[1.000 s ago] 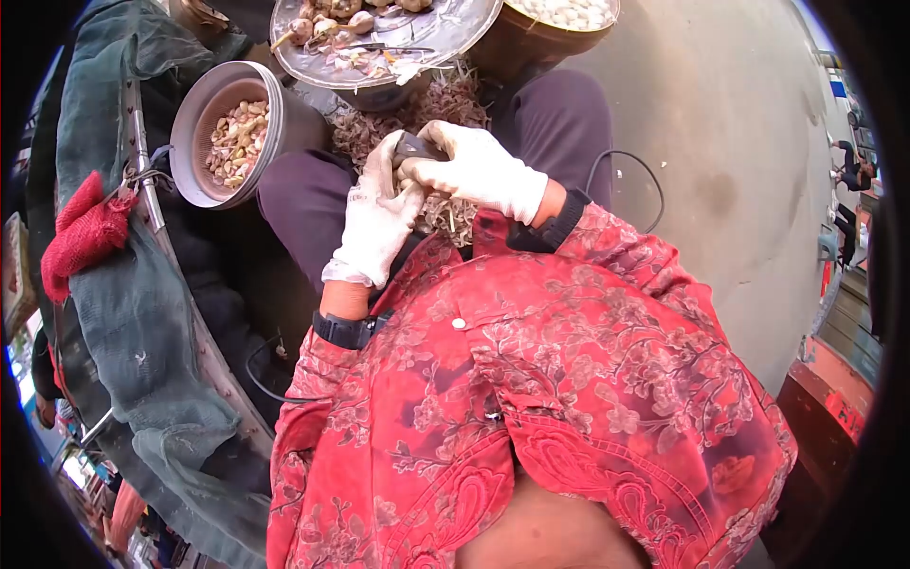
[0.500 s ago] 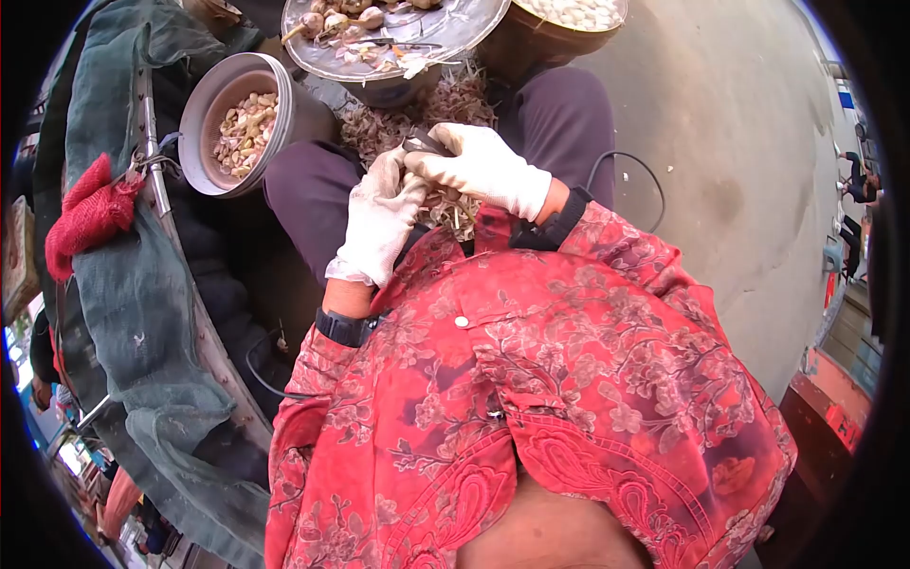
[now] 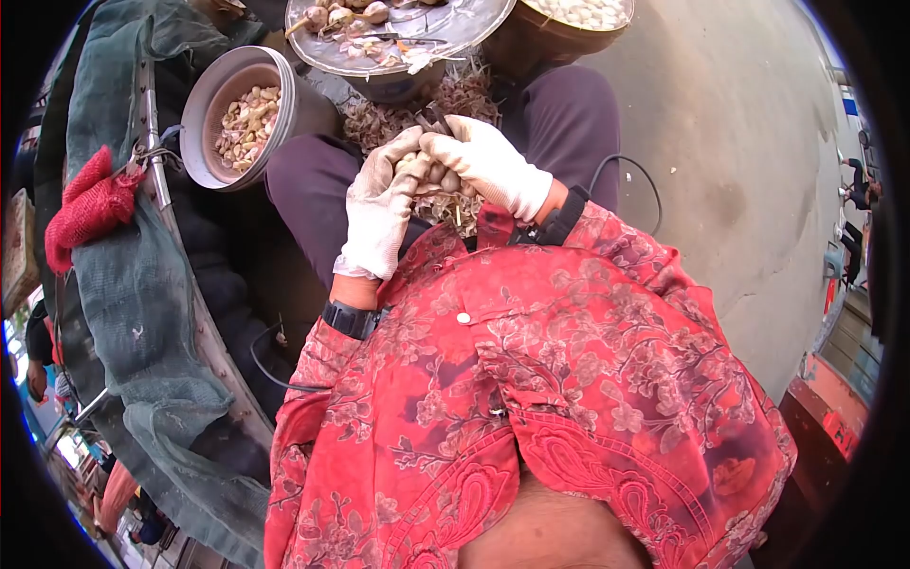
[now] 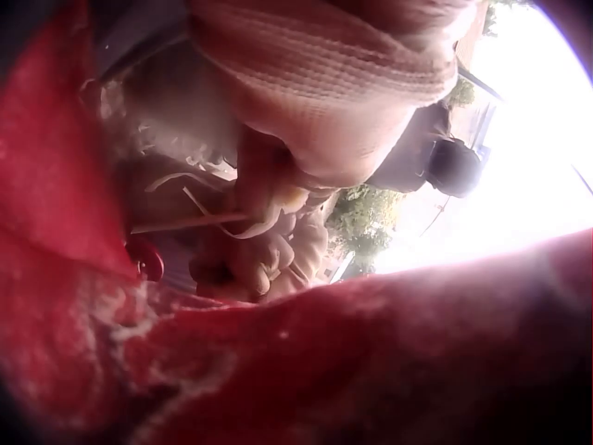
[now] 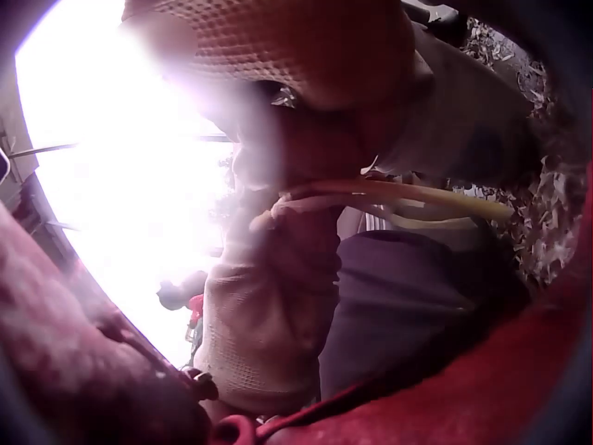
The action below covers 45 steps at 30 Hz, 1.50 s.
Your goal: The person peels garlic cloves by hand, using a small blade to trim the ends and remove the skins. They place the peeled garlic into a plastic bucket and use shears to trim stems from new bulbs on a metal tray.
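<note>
A garlic bulb (image 3: 434, 176) with brown cloves showing sits between both white-gloved hands, over the lap. My left hand (image 3: 406, 156) curls round its left side. From the right, my right hand (image 3: 447, 144) grips it, fingers bent over the top. A small dark object, perhaps a tool (image 3: 431, 120), pokes out above the fingers. In the left wrist view the bulb (image 4: 264, 255) and its dry stalk hang under the glove (image 4: 324, 83). The right wrist view shows a pale stalk (image 5: 408, 195) crossing below the glove (image 5: 278, 56).
A metal pot (image 3: 204, 85) of cloves stands to the left. A metal tray (image 3: 464, 33) with bulbs and a bowl (image 3: 559, 33) of peeled cloves lie ahead. Dry skins (image 3: 379, 119) cover the lap. A red mesh bag (image 3: 90, 204) hangs on a green-draped cart (image 3: 123, 284).
Both hands have stayed together over the lap and turned slightly. The bulb's cloves now show between the fingers, where a dark object sat under the right hand before.
</note>
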Each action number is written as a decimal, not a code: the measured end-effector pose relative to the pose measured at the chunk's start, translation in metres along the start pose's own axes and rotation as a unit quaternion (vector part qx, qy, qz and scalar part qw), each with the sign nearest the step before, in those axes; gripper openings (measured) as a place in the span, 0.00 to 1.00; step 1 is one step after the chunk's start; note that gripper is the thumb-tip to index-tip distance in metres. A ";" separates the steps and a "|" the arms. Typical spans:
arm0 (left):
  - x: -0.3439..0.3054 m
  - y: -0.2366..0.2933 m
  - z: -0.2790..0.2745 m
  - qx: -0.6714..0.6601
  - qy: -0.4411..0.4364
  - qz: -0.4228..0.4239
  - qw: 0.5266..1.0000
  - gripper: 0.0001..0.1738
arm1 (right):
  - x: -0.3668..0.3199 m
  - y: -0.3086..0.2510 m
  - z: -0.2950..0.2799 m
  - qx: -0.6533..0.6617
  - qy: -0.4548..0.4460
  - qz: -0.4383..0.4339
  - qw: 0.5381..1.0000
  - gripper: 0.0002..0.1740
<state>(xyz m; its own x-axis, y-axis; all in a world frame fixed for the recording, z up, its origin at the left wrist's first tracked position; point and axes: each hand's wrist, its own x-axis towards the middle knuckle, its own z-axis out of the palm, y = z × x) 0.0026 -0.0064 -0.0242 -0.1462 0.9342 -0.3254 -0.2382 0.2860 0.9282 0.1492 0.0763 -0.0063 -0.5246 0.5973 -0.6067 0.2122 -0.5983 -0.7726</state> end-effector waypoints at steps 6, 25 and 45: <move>-0.004 -0.003 -0.005 -0.108 -0.037 -0.024 0.993 0.22 | -0.001 0.006 -0.011 0.119 -0.054 0.037 0.991 0.13; -0.002 0.001 -0.006 -0.065 -0.015 -0.034 0.997 0.19 | 0.016 0.021 0.009 0.023 0.089 0.029 0.995 0.12; -0.001 0.004 -0.019 -0.032 -0.008 -0.005 0.999 0.15 | -0.008 -0.010 -0.015 -0.320 -0.075 -0.036 0.944 0.22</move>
<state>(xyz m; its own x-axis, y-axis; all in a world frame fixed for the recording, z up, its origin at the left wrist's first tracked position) -0.0167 -0.0102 -0.0232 -0.1289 0.9348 -0.3309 -0.2997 0.2813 0.9116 0.1636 0.0854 0.0029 -0.6566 0.5136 -0.5524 0.6012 -0.0860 -0.7945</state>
